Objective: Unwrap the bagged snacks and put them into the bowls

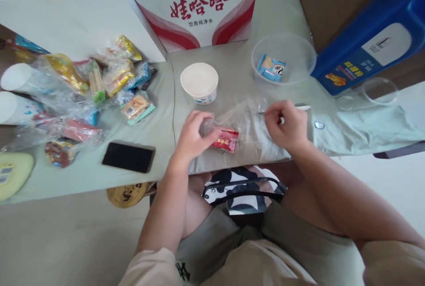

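Note:
My left hand (194, 137) is closed on one end of a clear plastic bag (244, 120) that lies on the cloth-covered table (159, 113). A small red snack packet (226, 139) sits inside the bag beside my left fingers. My right hand (286, 125) is closed on the bag's other end. A thin white stick-like thing (300, 108) pokes out beyond my right hand's knuckles.
A white paper bowl (199, 82) stands behind the bag. A clear plastic bowl (283, 59) holds a blue snack packet (271, 67). A heap of wrapped snacks (99, 82), a black phone (129, 156), a red-and-white carton (195, 5) and a blue box (372, 33) surround them.

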Available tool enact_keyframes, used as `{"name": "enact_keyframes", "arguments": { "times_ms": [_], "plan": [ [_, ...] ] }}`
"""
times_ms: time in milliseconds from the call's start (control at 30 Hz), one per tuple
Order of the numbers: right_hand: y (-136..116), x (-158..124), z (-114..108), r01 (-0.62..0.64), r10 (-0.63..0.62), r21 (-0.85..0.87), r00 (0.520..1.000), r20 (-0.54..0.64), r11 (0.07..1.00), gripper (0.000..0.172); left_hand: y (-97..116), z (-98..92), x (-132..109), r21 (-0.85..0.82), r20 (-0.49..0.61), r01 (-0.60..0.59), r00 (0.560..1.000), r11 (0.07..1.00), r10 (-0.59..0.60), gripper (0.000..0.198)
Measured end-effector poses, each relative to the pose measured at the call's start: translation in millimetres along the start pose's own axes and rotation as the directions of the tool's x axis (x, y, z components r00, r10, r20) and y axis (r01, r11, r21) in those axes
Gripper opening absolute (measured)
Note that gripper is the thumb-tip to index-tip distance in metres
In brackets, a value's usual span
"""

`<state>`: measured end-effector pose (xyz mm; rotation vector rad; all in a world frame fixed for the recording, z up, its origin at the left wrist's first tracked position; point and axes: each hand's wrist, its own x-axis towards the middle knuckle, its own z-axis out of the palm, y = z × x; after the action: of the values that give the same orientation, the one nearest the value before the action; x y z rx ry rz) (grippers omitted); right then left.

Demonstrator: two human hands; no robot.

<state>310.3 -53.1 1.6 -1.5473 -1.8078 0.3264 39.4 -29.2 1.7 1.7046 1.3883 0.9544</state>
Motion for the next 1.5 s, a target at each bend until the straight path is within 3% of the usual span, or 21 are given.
{"name": "enact_keyframes", "arguments": {
  "times_ms": [67, 133, 200, 300, 367, 433, 533, 633, 700, 767, 833, 900, 933, 1000, 1067, 1167, 1267, 1333, 1400, 1500],
  "plan": [
    [-7, -5, 6, 0.103, -0.12, 0.079, 0.962, 0.245, 0.992, 0.016, -2, 9.3, 0, 0.121, 0.001, -0.11, 0.994, 0.987, 0.111, 0.064],
    [-16, -10, 16, 0.164, -0.193, 0.105, 0.891, 0.411, 0.981, 0.022, -7, 14.2, 1, 0.165, -0.073, -0.031, 0.996, 0.986, 0.044, 0.069],
    [-23, -12, 25, 0.154, -0.167, 0.066, 0.854, 0.493, 0.986, 0.031, -12, 14.8, 1, 0.161, -0.107, 0.114, 0.989, 0.98, -0.098, 0.057],
    [-27, -11, 33, 0.055, -0.063, 0.032, 0.829, 0.555, 0.998, 0.038, -12, 11.9, -1, -0.007, -0.035, 0.223, 0.974, 0.975, -0.223, 0.028],
    [-28, -10, 32, -0.002, -0.028, 0.053, 0.826, 0.564, 0.999, 0.035, -7, 10.6, -3, -0.227, 0.027, 0.248, 0.968, 0.942, -0.248, 0.021],
    [-27, -8, 29, -0.045, -0.02, 0.102, 0.828, 0.561, 0.994, 0.035, -4, 11.4, -3, -0.424, 0.066, 0.269, 0.962, 0.865, -0.266, 0.026],
    [-27, -6, 28, -0.202, 0.058, 0.169, 0.788, 0.613, 0.965, 0.042, -6, 15.9, -1, -0.552, 0.03, 0.213, 0.971, 0.806, -0.236, 0.04],
    [-24, -2, 33, -0.376, 0.175, 0.21, 0.765, 0.619, 0.903, 0.063, -13, 19.7, 1, -0.431, -0.153, 0.103, 0.971, 0.897, -0.185, 0.053],
    [-22, -1, 38, -0.409, 0.214, 0.258, 0.806, 0.552, 0.875, 0.087, -13, 18.8, 0, -0.206, -0.296, 0.095, 0.943, 0.974, -0.154, 0.061],
    [-20, -1, 42, -0.384, 0.218, 0.291, 0.854, 0.472, 0.876, 0.092, -7, 14.9, -4, 0.034, -0.376, 0.161, 0.917, 0.986, -0.137, 0.054],
    [-22, -2, 44, -0.312, 0.183, 0.264, 0.889, 0.419, 0.913, 0.075, 2, 9.3, -10, 0.226, -0.306, 0.274, 0.931, 0.935, -0.199, 0.041],
    [-27, -4, 43, -0.218, 0.126, 0.172, 0.893, 0.431, 0.961, 0.045, 11, 4.2, -16, 0.387, -0.112, 0.366, 0.93, 0.846, -0.351, 0.053],
    [-31, -6, 42, -0.179, 0.109, 0.112, 0.882, 0.459, 0.977, 0.035, 14, 2.3, -19, 0.448, -0.004, 0.384, 0.904, 0.807, -0.428, 0.059],
    [-40, -9, 40, -0.119, 0.098, 0.007, 0.844, 0.528, 0.993, 0.032, 17, 0.4, -23, 0.474, 0.173, 0.376, 0.847, 0.796, -0.503, 0.058],
    [-47, -10, 39, -0.071, 0.081, -0.04, 0.815, 0.574, 0.997, 0.04, 15, 0.6, -24, 0.369, 0.305, 0.346, 0.832, 0.863, -0.464, 0.046],
    [-50, -8, 38, -0.054, 0.044, -0.001, 0.797, 0.602, 0.999, 0.051, 11, 4.8, -23, 0.082, 0.368, 0.319, 0.871, 0.944, -0.326, 0.036],
    [-43, -3, 38, -0.195, 0.084, 0.12, 0.791, 0.607, 0.973, 0.062, 10, 14.2, -19, -0.182, 0.276, 0.303, 0.929, 0.935, -0.247, 0.036],
    [-38, -1, 40, -0.314, 0.111, 0.242, 0.79, 0.604, 0.918, 0.068, 10, 21.7, -16, -0.274, 0.188, 0.276, 0.955, 0.921, -0.231, 0.034],
    [-35, -1, 44, -0.396, 0.137, 0.341, 0.799, 0.586, 0.853, 0.072, 10, 28.3, -13, -0.238, 0.122, 0.241, 0.968, 0.941, -0.217, 0.03],
    [-34, -3, 51, -0.427, 0.194, 0.37, 0.829, 0.524, 0.825, 0.078, 9, 36.0, -10, -0.006, 0.048, 0.144, 0.989, 0.99, -0.144, 0.027]
  ]
}}
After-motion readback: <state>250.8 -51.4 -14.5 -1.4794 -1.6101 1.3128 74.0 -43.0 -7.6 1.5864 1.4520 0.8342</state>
